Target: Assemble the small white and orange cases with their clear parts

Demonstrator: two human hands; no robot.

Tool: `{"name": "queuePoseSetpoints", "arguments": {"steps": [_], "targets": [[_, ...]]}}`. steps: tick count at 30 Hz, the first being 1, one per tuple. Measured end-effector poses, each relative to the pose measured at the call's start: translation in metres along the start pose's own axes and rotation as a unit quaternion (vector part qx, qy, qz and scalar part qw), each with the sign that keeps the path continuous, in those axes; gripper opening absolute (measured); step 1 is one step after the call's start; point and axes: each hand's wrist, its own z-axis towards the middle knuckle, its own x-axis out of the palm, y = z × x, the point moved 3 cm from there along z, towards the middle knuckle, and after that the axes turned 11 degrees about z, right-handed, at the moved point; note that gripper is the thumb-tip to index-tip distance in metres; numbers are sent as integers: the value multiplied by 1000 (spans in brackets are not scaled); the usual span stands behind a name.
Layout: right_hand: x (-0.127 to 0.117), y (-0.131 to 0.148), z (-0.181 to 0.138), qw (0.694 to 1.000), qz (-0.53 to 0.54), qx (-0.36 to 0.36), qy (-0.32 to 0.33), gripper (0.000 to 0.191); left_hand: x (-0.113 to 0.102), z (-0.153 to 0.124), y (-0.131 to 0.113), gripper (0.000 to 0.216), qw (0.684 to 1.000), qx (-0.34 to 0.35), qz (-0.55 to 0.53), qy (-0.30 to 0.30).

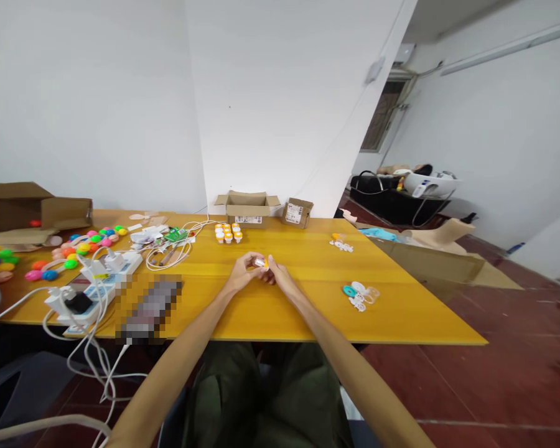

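Observation:
My left hand [246, 272] and my right hand [279, 277] meet above the middle of the yellow table [303, 317]. Between their fingertips is a small white-and-orange plastic piece [261, 262], partly covered by the fingers; its exact kind is too small to make out. Beyond the hands, slightly left, several similar white pieces with orange tops [228, 233] stand grouped in rows. On the right lie a teal disc [349, 291], white plastic parts [358, 302] and a clear cup-like part [371, 294]. Farther back are more white parts [343, 246] and an orange one [338, 236].
An open cardboard box [248, 214] and a smaller carton [297, 213] stand against the wall. To the left are a power strip [107, 286] with tangled white cables, a blurred phone-like device [152, 309], colourful plastic balls [81, 249] and another open box [37, 208].

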Motion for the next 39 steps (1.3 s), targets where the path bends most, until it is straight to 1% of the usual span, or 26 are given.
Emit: {"name": "queuePoseSetpoints", "arguments": {"steps": [2,7,12,15,18,21,23,26,27,29,31,33,36,39], "targets": [[3,6,-1,1000,9,22,-2,76,-2,1,0,37,1000,2,1,-14],[8,17,0,997,27,66,2,72,-4,1,-2,36,1000,13,9,-20],[5,19,9,988,32,146,23,69,-5,2,-2,35,999,26,16,-18],[7,20,12,982,53,180,35,67,-7,3,-1,38,999,21,25,-33],[13,18,13,978,103,178,21,63,-9,3,0,41,998,19,31,-56],[20,13,16,978,147,145,21,54,-9,3,4,42,996,19,38,-73],[20,11,21,981,145,125,29,47,-9,4,8,44,995,17,47,-86],[9,12,33,990,91,104,23,41,-11,6,20,53,991,6,61,-121],[2,13,39,994,58,94,10,41,-13,6,24,57,989,-2,68,-132],[-14,19,51,997,-32,68,-36,40,-15,6,32,60,986,-20,79,-148],[-28,27,66,987,-134,18,-83,35,-15,5,39,60,985,-32,82,-149],[-37,34,82,966,-230,-16,-117,32,-13,4,42,57,985,-35,83,-145],[-34,41,109,942,-309,-44,-121,22,-10,2,42,53,985,-37,84,-145],[-20,43,134,931,-339,-70,-113,25,-8,1,40,50,985,-41,92,-143]]}}
